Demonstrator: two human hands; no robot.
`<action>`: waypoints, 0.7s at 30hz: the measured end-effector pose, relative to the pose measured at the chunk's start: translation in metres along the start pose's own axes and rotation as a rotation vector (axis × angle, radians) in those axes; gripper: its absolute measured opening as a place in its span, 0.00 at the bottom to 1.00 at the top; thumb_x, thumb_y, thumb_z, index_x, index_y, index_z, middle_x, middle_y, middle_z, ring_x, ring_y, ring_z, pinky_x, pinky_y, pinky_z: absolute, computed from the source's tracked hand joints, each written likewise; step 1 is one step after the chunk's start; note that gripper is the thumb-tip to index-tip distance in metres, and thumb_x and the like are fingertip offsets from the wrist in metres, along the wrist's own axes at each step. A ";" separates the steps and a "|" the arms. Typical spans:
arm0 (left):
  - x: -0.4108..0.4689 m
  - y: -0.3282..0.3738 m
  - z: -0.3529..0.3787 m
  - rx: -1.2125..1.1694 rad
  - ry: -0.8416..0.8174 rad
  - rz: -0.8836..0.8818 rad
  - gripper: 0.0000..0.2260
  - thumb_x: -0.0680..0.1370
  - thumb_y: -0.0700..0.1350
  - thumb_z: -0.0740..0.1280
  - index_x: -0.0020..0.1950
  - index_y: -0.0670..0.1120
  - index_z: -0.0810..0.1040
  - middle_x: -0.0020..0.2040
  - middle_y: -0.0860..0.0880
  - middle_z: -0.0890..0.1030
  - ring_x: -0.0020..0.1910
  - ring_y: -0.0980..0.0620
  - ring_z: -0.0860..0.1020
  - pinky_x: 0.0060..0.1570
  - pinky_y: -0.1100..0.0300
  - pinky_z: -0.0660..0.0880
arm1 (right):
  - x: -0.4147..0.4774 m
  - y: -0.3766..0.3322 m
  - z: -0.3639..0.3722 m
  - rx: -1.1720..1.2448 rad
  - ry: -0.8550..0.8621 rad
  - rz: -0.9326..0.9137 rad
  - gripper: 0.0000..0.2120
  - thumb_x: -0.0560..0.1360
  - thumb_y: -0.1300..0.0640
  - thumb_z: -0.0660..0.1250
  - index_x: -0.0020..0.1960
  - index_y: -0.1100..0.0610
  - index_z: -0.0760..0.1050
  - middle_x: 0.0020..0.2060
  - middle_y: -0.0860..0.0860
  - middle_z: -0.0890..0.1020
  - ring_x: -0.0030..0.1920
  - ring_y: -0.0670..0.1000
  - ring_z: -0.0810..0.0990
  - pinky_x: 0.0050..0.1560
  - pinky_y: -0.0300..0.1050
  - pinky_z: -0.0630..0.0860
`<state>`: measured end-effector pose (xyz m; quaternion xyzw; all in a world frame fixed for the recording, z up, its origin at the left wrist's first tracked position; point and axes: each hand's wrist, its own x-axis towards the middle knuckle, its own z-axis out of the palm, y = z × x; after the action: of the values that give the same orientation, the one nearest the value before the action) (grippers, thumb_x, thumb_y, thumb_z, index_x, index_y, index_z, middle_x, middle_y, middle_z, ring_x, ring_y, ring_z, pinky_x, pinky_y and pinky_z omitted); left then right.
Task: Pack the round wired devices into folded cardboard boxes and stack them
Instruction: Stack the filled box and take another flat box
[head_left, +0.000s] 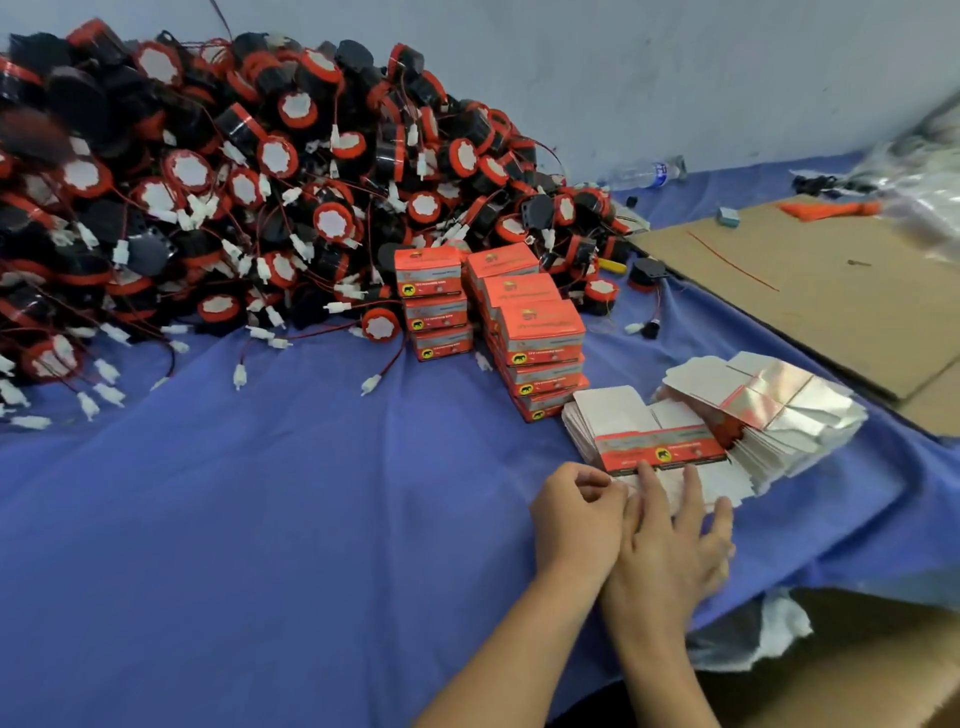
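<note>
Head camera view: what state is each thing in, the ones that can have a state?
Round wired devices, unpacked, heaped loose.
Packed boxes, closed, stacked in columns.
Flat box blanks, unfolded, fanned stack.
Top blank, flat, under both hands.
Left hand, curled, pinching the top blank's edge.
Right hand, fingers straight, pressing on the top blank.
Water bottle, lying on its side.

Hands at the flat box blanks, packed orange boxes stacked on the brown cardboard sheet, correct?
No. In the head view the packed orange boxes are stacked on the blue cloth, not the brown cardboard sheet. The left hand and right hand are at the flat box blanks.
</note>
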<state>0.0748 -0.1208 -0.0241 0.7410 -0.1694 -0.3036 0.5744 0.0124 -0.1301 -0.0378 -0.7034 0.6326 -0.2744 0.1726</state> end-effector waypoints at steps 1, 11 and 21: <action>0.002 -0.001 0.001 -0.033 -0.003 -0.004 0.02 0.75 0.46 0.74 0.45 0.51 0.82 0.41 0.54 0.85 0.41 0.60 0.83 0.42 0.67 0.79 | 0.001 0.001 0.001 0.004 0.000 -0.016 0.21 0.86 0.48 0.52 0.77 0.44 0.69 0.83 0.52 0.57 0.82 0.58 0.46 0.78 0.66 0.48; -0.010 -0.006 -0.020 -0.115 0.072 0.172 0.04 0.77 0.42 0.74 0.45 0.51 0.85 0.42 0.61 0.85 0.44 0.62 0.82 0.40 0.71 0.77 | -0.004 0.007 -0.006 0.269 0.157 0.010 0.29 0.80 0.47 0.53 0.80 0.51 0.63 0.82 0.56 0.56 0.83 0.57 0.47 0.79 0.61 0.49; -0.032 0.014 -0.037 -0.249 0.008 0.129 0.03 0.81 0.42 0.69 0.50 0.48 0.82 0.46 0.52 0.85 0.45 0.56 0.82 0.45 0.61 0.79 | 0.000 -0.003 -0.041 0.345 0.110 -0.032 0.34 0.76 0.43 0.64 0.79 0.50 0.63 0.79 0.52 0.66 0.82 0.57 0.52 0.78 0.71 0.44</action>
<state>0.0756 -0.0779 0.0030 0.6528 -0.1751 -0.2818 0.6810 -0.0095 -0.1250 -0.0039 -0.6571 0.5734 -0.4198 0.2514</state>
